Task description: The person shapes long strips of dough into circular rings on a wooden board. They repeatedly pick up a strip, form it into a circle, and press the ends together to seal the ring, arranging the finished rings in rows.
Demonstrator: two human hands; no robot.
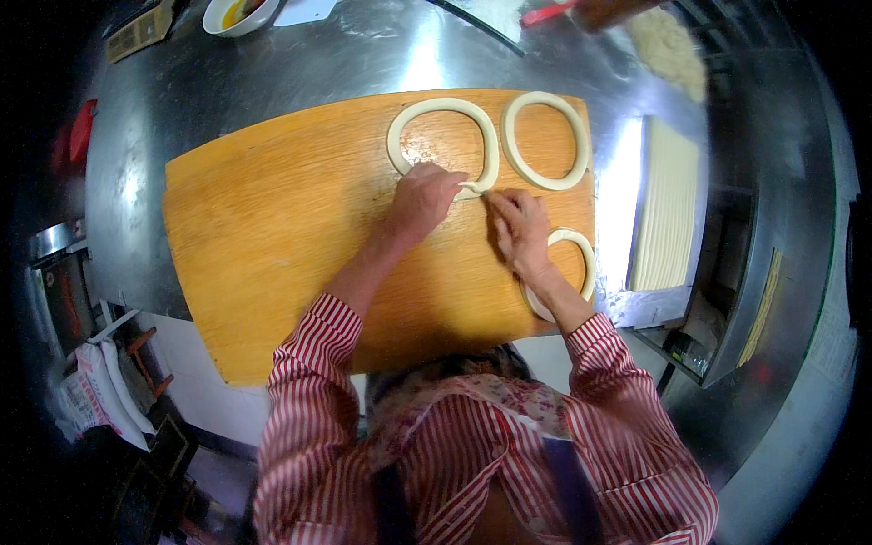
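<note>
Extending forward, the dough ring (493, 147) is pinched at its near edge by the left hand (424, 202); right hand (521, 227) just beside, its grip unclear.

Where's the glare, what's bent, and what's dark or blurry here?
Head view, glare: white streaks on the steel table; head view, distortion: the wooden board has bowed edges; head view, shadow: the board's near edge is dulled; head view, blur: a brown shape at the top right is smeared, while the left hand, right hand and the dough ring at their fingertips look fairly clear.
</note>
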